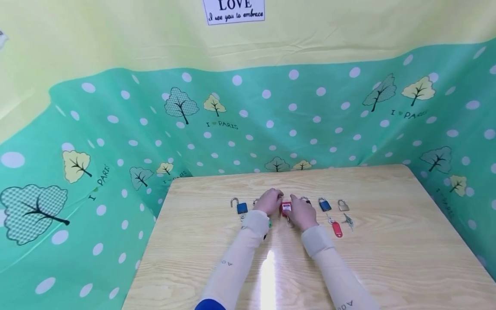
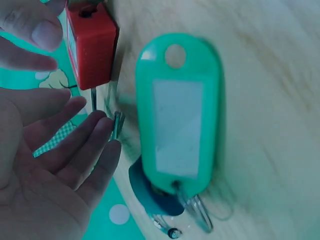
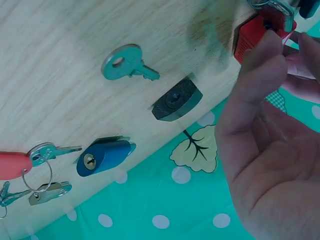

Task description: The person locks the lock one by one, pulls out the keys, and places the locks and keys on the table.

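A red padlock [image 1: 286, 208] with a white label stands between the two hands near the back of the table. My right hand [image 1: 304, 212] pinches its body, the thumb right beside the keyhole face in the right wrist view. My left hand [image 1: 269, 200] is at the other side, its fingers [image 2: 82, 160] extended near the metal shackle [image 2: 93, 99]. In the left wrist view a green key tag [image 2: 214, 120] lies close to that hand, its ring at one end. A key [image 3: 289, 19] overlaps the red padlock's keyhole side in the right wrist view.
Left of the hands, a blue padlock [image 1: 242, 208] has its shackle swung out. Rightward in the row are a black padlock [image 3: 177, 100], a blue padlock [image 1: 324, 204] and a brass-toned padlock [image 1: 343, 206]. Before them lie a loose key [image 3: 125, 62], a red key tag [image 1: 337, 229] and keys [image 1: 348, 221].
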Tool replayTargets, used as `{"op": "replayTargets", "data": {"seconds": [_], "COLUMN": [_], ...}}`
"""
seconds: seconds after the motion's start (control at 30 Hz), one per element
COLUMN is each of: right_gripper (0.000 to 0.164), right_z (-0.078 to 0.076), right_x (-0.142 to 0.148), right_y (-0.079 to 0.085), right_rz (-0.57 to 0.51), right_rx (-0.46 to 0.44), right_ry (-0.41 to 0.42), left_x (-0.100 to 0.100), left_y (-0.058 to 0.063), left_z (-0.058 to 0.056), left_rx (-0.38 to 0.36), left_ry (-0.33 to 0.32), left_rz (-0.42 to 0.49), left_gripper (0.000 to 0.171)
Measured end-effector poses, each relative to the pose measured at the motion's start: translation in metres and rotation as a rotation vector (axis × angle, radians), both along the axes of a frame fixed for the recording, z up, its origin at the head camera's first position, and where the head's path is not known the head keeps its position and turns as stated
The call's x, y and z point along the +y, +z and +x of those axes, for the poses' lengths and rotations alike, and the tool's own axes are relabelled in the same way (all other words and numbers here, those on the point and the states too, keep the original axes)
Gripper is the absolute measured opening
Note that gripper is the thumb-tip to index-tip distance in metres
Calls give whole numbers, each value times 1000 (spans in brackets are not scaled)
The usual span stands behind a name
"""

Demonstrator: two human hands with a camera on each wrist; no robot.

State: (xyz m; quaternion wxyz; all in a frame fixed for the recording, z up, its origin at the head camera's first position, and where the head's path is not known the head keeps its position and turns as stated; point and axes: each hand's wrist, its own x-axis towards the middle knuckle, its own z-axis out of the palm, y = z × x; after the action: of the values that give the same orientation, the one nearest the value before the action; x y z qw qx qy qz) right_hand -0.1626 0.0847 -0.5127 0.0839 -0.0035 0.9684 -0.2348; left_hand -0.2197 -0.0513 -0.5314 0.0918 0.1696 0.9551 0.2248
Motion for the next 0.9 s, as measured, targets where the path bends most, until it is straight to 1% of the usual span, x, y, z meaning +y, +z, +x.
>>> {"op": "replayTargets", "data": {"seconds": [0.03,0.17,0.27,0.33,0.43,0.53,0.63,0.7,0.77,0.87,0.9], "right_gripper": [65,44,35,36,36,37,45,52,56,58,56], "right_z": [0,0,-2,-2,-3,-1,0,1,2,5,5], "right_x": [0,0,-1,-2,-4,-5,-6,-6,-7,-7,-7], "right_y": [-1,-5,-8,-9,-9,-10,-12,-13,-13,-13,-12], "right_rz": [5,-6,-31,-45,-84,-136,-183,-214,-240,-274,-287], "right_rx": [2,8,13,16,18,27,41,39,30,-13,-33], "right_ry": [2,13,8,-3,-18,-26,-25,-31,-43,-83,-91], "left_x": [1,4,6,8,9,9,8,7,6,5,5], "left_y": [-1,-3,-3,-3,-5,-8,-10,-10,-8,-5,-4], "left_z": [1,3,3,2,2,0,-2,-2,-2,1,2], "left_rx": [7,17,19,7,-32,-76,-89,-92,-100,-109,-104], "left_ry": [-2,-1,14,40,110,199,277,308,325,337,338], "left_rz": [0,-7,11,41,114,217,299,325,338,339,334], "left_gripper": [23,20,18,17,18,28,40,44,43,40,39]}}
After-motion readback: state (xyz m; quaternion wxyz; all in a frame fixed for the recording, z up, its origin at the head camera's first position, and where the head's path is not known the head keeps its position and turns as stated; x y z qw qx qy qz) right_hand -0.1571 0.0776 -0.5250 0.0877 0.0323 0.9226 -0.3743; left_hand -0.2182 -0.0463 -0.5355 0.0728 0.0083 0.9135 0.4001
